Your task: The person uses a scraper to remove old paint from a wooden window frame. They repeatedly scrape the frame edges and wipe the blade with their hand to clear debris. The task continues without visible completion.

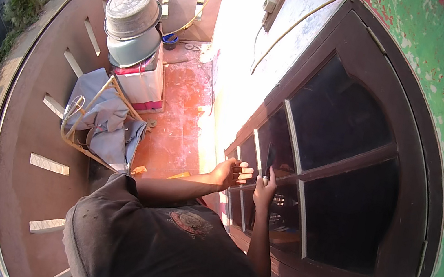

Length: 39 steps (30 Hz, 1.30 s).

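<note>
My right hand (264,192) is shut around the light-coloured handle of a scraper-like tool (267,160). Its dark, narrow blade points up and is hard to make out against the dark glass. Beside it on the left, my left hand (232,174) is raised with loosely curled fingers and nothing visible in it. Both hands are in front of a dark brown wooden door (351,153) with several glass panes (340,220) split by pale strips (293,135). Whether the blade touches the door cannot be told.
A grey cloth (109,115) drapes over a cane frame (73,131) on the left. Two stacked basins (133,9) sit on a plastic box (140,85) by the slotted balcony wall (40,117). Farther back is a blue bucket (170,41) on the red floor (180,96). A cable (299,21) hangs from the wall.
</note>
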Each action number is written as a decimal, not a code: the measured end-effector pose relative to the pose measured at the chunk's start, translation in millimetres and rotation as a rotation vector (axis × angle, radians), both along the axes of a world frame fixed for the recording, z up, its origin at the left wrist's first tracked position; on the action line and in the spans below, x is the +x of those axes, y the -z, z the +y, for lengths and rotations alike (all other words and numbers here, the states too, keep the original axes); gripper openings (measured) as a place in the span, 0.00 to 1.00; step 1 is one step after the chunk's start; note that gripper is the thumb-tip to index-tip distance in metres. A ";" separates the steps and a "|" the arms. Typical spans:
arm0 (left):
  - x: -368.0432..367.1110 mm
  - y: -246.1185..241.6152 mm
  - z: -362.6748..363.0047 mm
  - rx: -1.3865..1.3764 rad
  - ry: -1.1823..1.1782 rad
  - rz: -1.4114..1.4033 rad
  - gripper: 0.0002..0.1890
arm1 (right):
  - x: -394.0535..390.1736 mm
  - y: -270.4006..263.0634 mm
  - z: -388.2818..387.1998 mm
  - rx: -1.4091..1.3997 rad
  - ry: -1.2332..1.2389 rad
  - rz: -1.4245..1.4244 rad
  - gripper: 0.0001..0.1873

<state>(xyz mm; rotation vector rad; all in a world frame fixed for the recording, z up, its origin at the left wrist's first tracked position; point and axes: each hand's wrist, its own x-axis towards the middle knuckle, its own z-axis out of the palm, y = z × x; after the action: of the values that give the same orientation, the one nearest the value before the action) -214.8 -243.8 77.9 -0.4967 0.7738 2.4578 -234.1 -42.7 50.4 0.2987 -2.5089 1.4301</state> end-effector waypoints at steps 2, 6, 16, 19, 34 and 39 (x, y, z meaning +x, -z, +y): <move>-6.4 10.4 5.9 -0.138 -0.188 -0.198 0.21 | 7.6 -16.5 -19.9 -0.111 0.039 0.038 0.32; 7.9 -8.7 42.1 0.063 0.001 -0.121 0.28 | 21.2 -46.1 -64.8 0.092 -0.023 -0.085 0.33; 14.1 -44.1 25.1 -0.039 -0.040 -0.190 0.26 | 25.1 -84.3 -6.8 -0.114 0.101 -0.032 0.30; 13.0 -33.1 48.2 0.135 0.111 -0.186 0.26 | 34.5 -83.7 -33.1 0.089 0.045 0.274 0.28; 43.3 -241.7 -31.2 -0.123 -0.014 1.730 0.25 | 57.3 -71.2 28.4 -0.015 0.029 -0.089 0.29; 57.0 -296.1 -26.2 0.061 -0.261 1.994 0.24 | 73.8 -77.5 16.8 0.093 -0.019 0.019 0.30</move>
<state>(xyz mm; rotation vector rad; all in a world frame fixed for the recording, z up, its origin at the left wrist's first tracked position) -157.8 -270.0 373.9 2.2918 1.1662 2.4283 -160.3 -25.9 127.9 0.3518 -2.5687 1.3128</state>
